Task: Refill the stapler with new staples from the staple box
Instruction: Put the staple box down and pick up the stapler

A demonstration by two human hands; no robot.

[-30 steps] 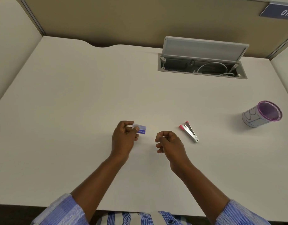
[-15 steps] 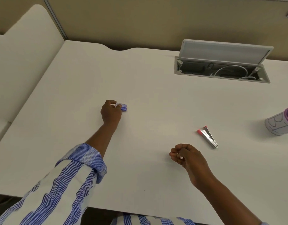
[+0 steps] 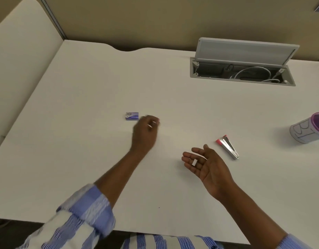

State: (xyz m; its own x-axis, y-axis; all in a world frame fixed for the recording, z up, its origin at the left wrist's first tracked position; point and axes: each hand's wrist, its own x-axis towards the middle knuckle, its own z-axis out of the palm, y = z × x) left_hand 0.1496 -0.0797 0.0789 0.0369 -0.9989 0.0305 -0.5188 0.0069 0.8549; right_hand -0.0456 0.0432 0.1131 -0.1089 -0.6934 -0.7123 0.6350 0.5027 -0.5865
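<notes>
The small blue staple box (image 3: pixel 132 116) lies flat on the white desk (image 3: pixel 83 159), left of centre. My left hand (image 3: pixel 145 133) hovers just right of the box, blurred by motion, fingers loosely curled and off the box. My right hand (image 3: pixel 205 164) is turned palm up with fingers spread, and a short silvery strip of staples (image 3: pixel 194 162) rests across its fingers. The stapler (image 3: pixel 227 146), metal with pink ends, lies hinged open on the desk just beyond and to the right of my right hand's fingertips.
A purple-rimmed paper cup (image 3: pixel 310 127) lies on its side at the right edge. An open cable hatch (image 3: pixel 241 72) with its raised lid and white cables sits at the back right. Partition walls close off the back and left.
My left hand set the staple box down on the desk and pulled away to the right. My right hand turned palm up and spread its fingers, showing the staple strip.
</notes>
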